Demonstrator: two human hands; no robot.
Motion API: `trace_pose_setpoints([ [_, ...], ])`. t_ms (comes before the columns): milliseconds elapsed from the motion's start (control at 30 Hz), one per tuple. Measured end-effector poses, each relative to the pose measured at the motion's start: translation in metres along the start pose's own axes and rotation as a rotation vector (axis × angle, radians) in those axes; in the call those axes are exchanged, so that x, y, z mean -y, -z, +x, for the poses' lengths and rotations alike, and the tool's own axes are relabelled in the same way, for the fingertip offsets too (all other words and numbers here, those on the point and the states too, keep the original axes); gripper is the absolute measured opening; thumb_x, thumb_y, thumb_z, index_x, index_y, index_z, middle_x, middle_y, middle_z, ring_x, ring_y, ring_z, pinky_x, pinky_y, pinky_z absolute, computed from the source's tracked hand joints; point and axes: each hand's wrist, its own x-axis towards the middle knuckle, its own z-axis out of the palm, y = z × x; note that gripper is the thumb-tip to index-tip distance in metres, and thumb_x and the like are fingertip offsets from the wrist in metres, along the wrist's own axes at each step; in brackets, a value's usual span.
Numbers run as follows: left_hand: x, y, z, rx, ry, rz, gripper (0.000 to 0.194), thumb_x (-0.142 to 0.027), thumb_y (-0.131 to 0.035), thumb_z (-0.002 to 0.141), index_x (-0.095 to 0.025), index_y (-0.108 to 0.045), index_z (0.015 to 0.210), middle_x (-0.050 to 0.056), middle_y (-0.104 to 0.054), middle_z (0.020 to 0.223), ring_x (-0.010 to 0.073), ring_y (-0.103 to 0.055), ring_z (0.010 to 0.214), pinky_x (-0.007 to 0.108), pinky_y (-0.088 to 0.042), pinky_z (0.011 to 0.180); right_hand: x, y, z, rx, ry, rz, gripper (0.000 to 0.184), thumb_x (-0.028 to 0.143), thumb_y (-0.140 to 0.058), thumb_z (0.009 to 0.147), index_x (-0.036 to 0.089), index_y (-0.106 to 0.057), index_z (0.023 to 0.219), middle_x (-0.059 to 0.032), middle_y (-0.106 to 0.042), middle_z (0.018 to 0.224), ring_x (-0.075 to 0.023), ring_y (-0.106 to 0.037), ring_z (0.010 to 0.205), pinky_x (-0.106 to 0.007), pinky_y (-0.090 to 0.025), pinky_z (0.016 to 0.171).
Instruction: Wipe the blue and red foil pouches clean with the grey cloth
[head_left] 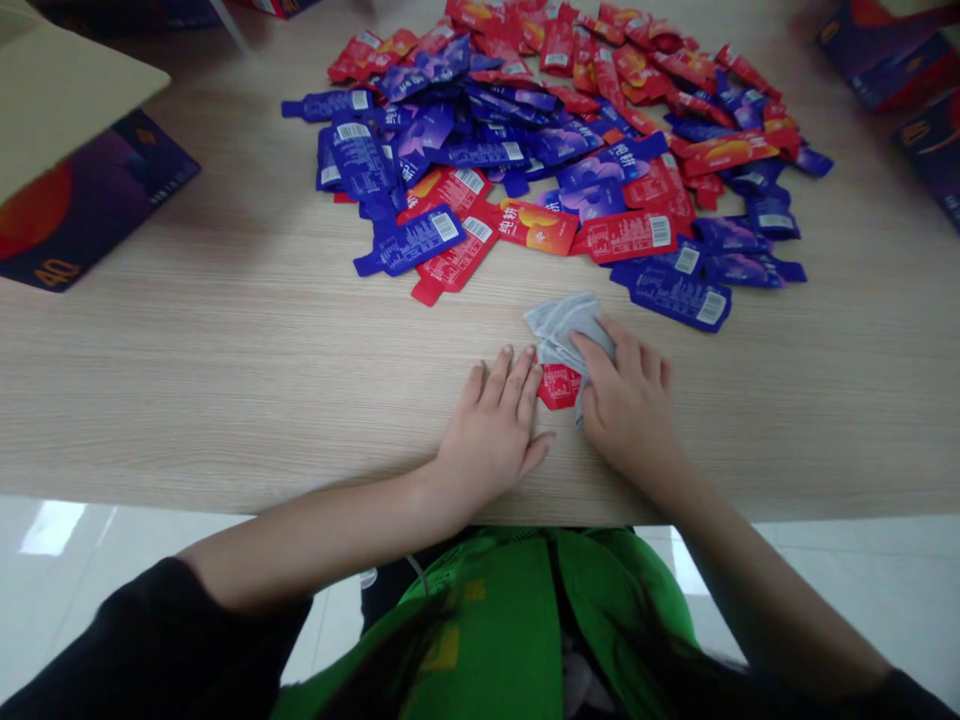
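My right hand [630, 400] grips a folded grey cloth [566, 328] and presses it over a red sachet [559, 388] lying flat on the table. Only the lower part of that sachet shows; the cloth covers the rest. Beside it on the left, my left hand [499, 420] lies palm down with its fingers stretched out, fingertips at the sachet's left edge. Beyond both hands spreads a heap of blue sachets [480, 150] and red sachets [630, 235], many with white barcode labels and several overlapping.
An opened dark blue box [112, 200] marked 40 stands at the left, its flap raised. More dark boxes [885, 60] sit at the far right. The wooden table's [225, 400] near edge runs just in front of my body.
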Motion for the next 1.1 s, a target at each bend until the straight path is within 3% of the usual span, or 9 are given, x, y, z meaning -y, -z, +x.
trace_pose_setpoints([
  [167,-0.001,0.0,-0.001,0.005,0.005,-0.01,0.074,-0.051,-0.047,0.103,-0.002,-0.037,0.158,0.021,-0.025,0.168,0.0407,-0.029,0.154,0.056,-0.035,0.119,-0.042,0.005,-0.008,-0.027,-0.138,0.008,0.053,0.02,-0.042,0.093,0.016,-0.054,0.144,-0.0224,-0.049,0.147,-0.039,-0.052,0.122,-0.06,-0.045,0.096],
  [267,-0.001,0.0,-0.001,0.001,0.011,-0.007,0.074,-0.05,-0.047,0.103,-0.002,-0.038,0.158,0.022,-0.026,0.167,0.0406,-0.029,0.154,0.056,-0.034,0.12,-0.053,0.011,-0.001,-0.051,-0.178,0.087,0.051,0.018,-0.04,0.092,0.017,-0.057,0.14,-0.0215,-0.051,0.142,-0.0375,-0.051,0.125,-0.06,-0.045,0.099],
  [400,-0.001,-0.001,0.0,-0.014,0.013,0.004,0.074,-0.051,-0.045,0.103,-0.001,-0.038,0.157,0.022,-0.026,0.167,0.0411,-0.028,0.154,0.056,-0.035,0.119,-0.024,0.019,0.014,-0.128,-0.13,0.164,0.05,0.016,-0.038,0.093,0.017,-0.057,0.14,-0.0199,-0.05,0.145,-0.0341,-0.049,0.13,-0.055,-0.044,0.103],
  [500,0.0,-0.001,0.0,-0.012,0.003,-0.002,0.072,-0.052,-0.045,0.103,-0.001,-0.045,0.154,0.023,-0.041,0.161,0.0409,-0.038,0.149,0.057,-0.035,0.119,0.013,0.015,0.016,-0.058,0.001,0.151,0.05,0.015,-0.04,0.094,0.021,-0.058,0.14,-0.0162,-0.047,0.152,-0.0326,-0.05,0.128,-0.053,-0.043,0.102],
  [600,0.0,-0.001,0.0,-0.005,-0.012,-0.013,0.068,-0.052,-0.047,0.102,-0.002,-0.052,0.148,0.022,-0.054,0.151,0.0401,-0.046,0.144,0.058,-0.033,0.119,0.027,0.006,0.01,0.033,0.091,0.069,0.049,0.017,-0.044,0.094,0.023,-0.059,0.141,-0.0143,-0.048,0.153,-0.0333,-0.051,0.124,-0.053,-0.042,0.1],
  [800,-0.001,0.0,-0.001,-0.002,0.002,-0.002,0.076,-0.052,-0.048,0.102,-0.001,-0.037,0.157,0.022,-0.026,0.167,0.0411,-0.03,0.153,0.056,-0.036,0.119,-0.017,0.004,-0.003,-0.01,-0.079,-0.033,0.05,0.02,-0.045,0.093,0.018,-0.057,0.142,-0.0204,-0.049,0.149,-0.0385,-0.052,0.119,-0.058,-0.045,0.094],
  [933,-0.001,0.001,0.0,0.015,0.005,0.0,0.076,-0.052,-0.047,0.103,0.0,-0.036,0.158,0.022,-0.024,0.167,0.0411,-0.029,0.154,0.057,-0.035,0.119,-0.047,0.006,-0.009,-0.036,-0.205,0.001,0.05,0.021,-0.041,0.093,0.017,-0.057,0.14,-0.0213,-0.05,0.146,-0.0389,-0.053,0.118,-0.06,-0.046,0.092],
  [1000,-0.001,0.0,-0.001,0.011,0.007,0.003,0.076,-0.051,-0.046,0.103,0.0,-0.037,0.157,0.022,-0.024,0.167,0.0411,-0.029,0.154,0.057,-0.035,0.119,-0.05,0.006,-0.009,-0.081,-0.213,0.061,0.049,0.02,-0.039,0.092,0.019,-0.058,0.138,-0.0201,-0.051,0.144,-0.038,-0.053,0.119,-0.06,-0.045,0.093],
  [1100,-0.001,-0.001,-0.001,-0.003,0.009,0.001,0.075,-0.051,-0.047,0.103,0.0,-0.038,0.157,0.022,-0.025,0.167,0.0411,-0.028,0.154,0.057,-0.035,0.119,-0.035,0.008,-0.005,-0.18,-0.167,0.152,0.051,0.017,-0.039,0.091,0.021,-0.058,0.138,-0.0179,-0.051,0.143,-0.0358,-0.05,0.125,-0.059,-0.043,0.099],
])
